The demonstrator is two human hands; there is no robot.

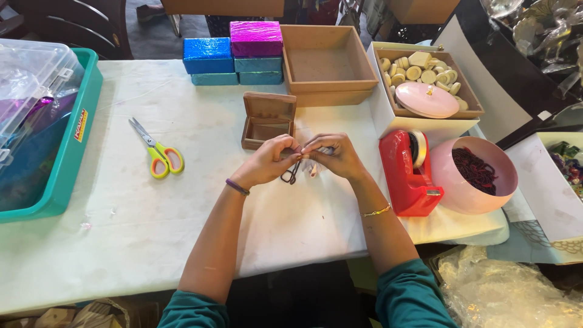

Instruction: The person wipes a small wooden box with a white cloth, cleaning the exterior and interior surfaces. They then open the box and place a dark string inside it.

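Observation:
My left hand point(267, 161) and my right hand point(335, 155) meet over the white table point(121, 200), fingertips pinched together on a small clear packet point(320, 150) and a dark thin loop point(290, 174) that hangs below them. Just behind the hands stands a small brown wooden box point(268, 120) with its hinged lid up. What exactly lies between the fingers is partly hidden.
Yellow-handled scissors point(158, 150) lie to the left. A red tape dispenser point(408, 172) and a pink bowl point(477, 176) of dark red bits stand right. Behind are foil-wrapped boxes point(234, 53), an empty wooden tray point(327, 65), a tray point(470, 109) of cream round pieces, a teal bin point(67, 158).

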